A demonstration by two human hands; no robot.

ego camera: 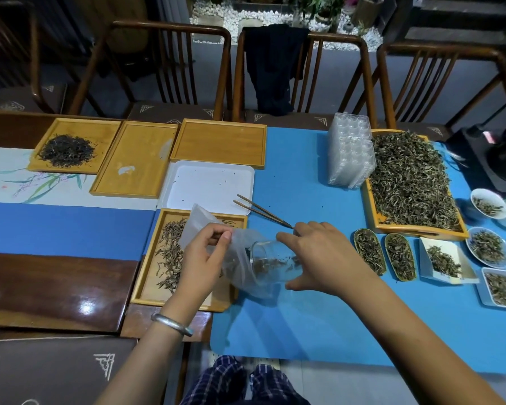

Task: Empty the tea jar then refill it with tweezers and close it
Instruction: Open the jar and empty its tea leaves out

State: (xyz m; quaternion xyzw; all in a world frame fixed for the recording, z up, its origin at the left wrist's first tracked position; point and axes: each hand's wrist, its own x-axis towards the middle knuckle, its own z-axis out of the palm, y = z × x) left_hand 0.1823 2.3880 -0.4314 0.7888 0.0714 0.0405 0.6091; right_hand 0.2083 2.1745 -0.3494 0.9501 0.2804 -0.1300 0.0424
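Two hands are working over the blue table mat [304, 317]: our right hand [319, 255], also gripping thin metal tweezers [260, 210], is tipping the clear glass jar [272, 266], probably slippery and fragile, into a limp plastic bag [216, 244] our left hand [208, 252] is pinching.

Big tray of green leaves [412, 182] sat far right of the hands, stack of clear plastic boxes [350, 150] just left of it. Small dishes of leaves [488, 249] lay right of the right hand. Tray of dark leaves [67, 149] was far upper left. Wooden chairs [170, 68] stood behind the table.
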